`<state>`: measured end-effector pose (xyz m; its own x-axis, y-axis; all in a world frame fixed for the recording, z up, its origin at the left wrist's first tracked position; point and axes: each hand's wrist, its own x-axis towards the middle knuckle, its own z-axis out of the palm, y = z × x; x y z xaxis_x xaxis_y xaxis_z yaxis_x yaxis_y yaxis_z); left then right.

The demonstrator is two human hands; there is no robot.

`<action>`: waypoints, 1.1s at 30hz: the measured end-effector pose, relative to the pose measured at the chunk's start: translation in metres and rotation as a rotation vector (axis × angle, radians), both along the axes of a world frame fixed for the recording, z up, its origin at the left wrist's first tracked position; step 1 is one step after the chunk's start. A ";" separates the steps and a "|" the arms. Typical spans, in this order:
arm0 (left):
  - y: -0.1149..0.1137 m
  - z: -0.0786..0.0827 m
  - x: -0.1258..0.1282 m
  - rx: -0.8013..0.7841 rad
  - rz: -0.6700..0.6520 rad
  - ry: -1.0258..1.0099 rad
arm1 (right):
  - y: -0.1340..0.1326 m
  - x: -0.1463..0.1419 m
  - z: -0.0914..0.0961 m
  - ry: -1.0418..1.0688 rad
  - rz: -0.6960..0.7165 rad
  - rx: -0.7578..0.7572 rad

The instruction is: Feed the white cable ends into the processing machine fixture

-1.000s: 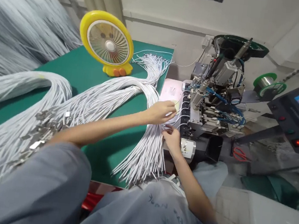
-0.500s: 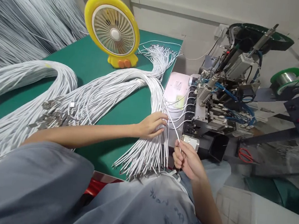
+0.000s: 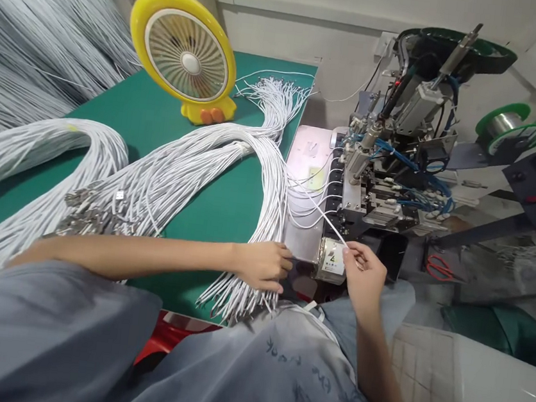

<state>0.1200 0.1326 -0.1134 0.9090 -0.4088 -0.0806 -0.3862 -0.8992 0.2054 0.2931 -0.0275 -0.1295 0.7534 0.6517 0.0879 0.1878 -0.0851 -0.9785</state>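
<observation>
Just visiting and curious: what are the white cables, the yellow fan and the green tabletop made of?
The white cables look plastic-jacketed: smooth, matte, bending easily; the right hand pinches one. The yellow fan seems glossy moulded plastic, judging by its shine. The green tabletop looks like a matte rubber or vinyl mat; which one is unclear.

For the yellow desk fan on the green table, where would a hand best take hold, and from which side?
Grip the yellow desk fan by the top of its round yellow rim, coming from above. The rim is a thick ring around the grille, the fan stands upright on a small base, and white cables crowd the table on its near side.
</observation>
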 end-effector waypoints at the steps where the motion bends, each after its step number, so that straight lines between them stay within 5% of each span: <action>1: -0.003 -0.001 -0.002 -0.002 0.001 0.008 | 0.000 0.000 -0.001 -0.009 -0.048 0.027; 6: -0.009 0.006 0.004 -0.006 0.039 0.006 | 0.000 0.011 -0.010 0.066 -0.175 0.159; 12: -0.002 0.031 0.081 -0.123 0.165 -0.630 | 0.011 0.019 -0.007 0.198 -0.203 0.390; 16: 0.004 0.026 0.113 -0.226 0.165 -0.684 | 0.015 0.018 0.003 0.209 -0.138 0.478; 20: 0.008 0.020 0.108 -0.230 0.167 -0.639 | 0.015 0.016 0.010 0.304 0.009 0.548; 26: 0.005 0.018 0.102 -0.373 0.231 -0.618 | 0.023 0.018 0.013 0.445 -0.010 0.415; 33: 0.004 0.012 0.110 -0.585 0.197 -0.542 | 0.026 0.024 0.008 0.087 0.008 0.320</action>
<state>0.2296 0.1368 -0.1014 0.8200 -0.0777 0.5671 -0.4130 -0.7663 0.4922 0.3174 -0.0012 -0.1216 0.7621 0.6072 0.2247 0.1017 0.2305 -0.9677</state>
